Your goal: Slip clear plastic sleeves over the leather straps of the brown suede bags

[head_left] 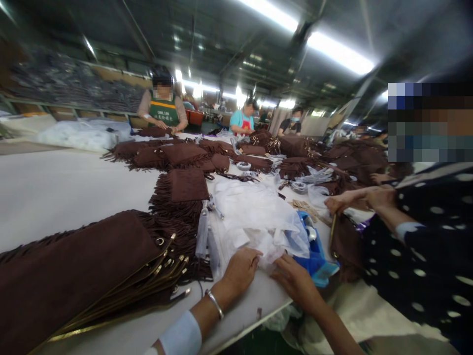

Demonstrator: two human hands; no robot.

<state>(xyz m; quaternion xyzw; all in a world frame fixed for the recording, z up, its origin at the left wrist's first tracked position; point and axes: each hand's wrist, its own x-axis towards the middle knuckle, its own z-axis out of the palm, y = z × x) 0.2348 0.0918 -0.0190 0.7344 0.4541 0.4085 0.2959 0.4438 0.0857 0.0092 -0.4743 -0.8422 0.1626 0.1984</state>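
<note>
My left hand, with a silver bracelet on the wrist, grips the near edge of a heap of clear plastic bags on the white table. My right hand pinches the same plastic a little to the right, fingers curled. Under the plastic lies something blue. To my left a stack of brown fringed suede bags with brass rings and chains lies flat. Another brown fringed bag sits just beyond it.
A person in a dark dotted top stands close on my right, hands on a brown bag. Three more workers stand across the table behind piles of brown bags. The table's near edge runs under my wrists.
</note>
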